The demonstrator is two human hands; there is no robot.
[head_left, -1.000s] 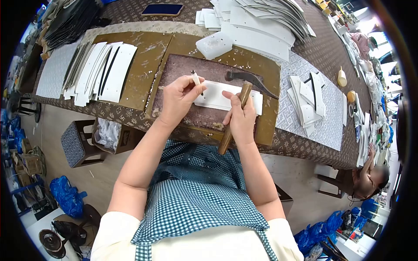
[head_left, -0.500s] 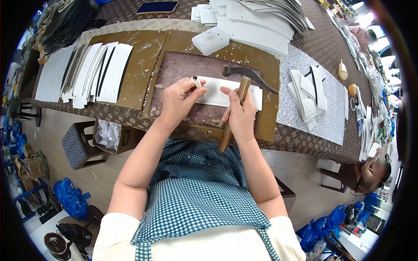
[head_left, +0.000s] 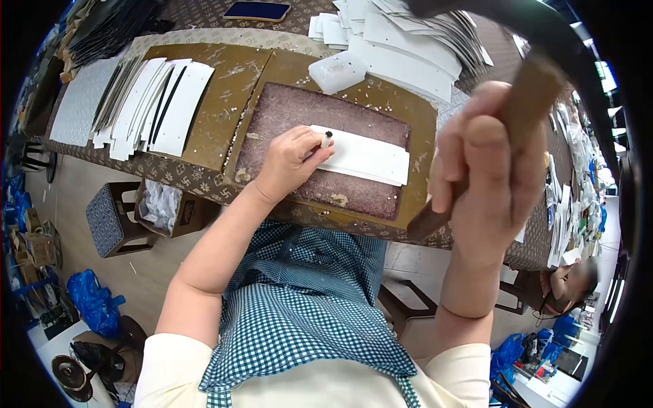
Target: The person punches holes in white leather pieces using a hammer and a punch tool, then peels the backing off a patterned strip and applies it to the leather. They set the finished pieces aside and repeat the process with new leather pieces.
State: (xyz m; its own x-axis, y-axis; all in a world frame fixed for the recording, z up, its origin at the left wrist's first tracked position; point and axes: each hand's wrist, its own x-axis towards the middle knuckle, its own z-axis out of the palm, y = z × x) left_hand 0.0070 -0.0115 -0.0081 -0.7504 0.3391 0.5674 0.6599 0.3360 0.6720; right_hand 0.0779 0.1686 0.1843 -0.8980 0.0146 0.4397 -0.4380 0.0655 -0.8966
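Observation:
A small punch with a dark top (head_left: pixel 327 136) stands upright between the fingers of my left hand (head_left: pixel 297 158), at the left end of a white strip (head_left: pixel 371 158). The strip lies across a worn purplish board (head_left: pixel 286 109). Raised high on the right, close to the camera, my right hand (head_left: pixel 491 170) is wrapped round the wooden handle of a hammer (head_left: pixel 534 92). Its dark head reaches the top edge of the view and is partly cut off.
White strips (head_left: pixel 182 109) stand in a row at the left. More white pieces (head_left: pixel 408 58) are piled at the back, beside a translucent white block (head_left: pixel 338 72). A phone (head_left: pixel 257 11) lies at the far edge. Another person (head_left: pixel 575 285) is at the far right.
My right hand has lifted the hammer from over the strip up and to the right. My left hand has shifted slightly right, and the punch now stands at the strip's left end.

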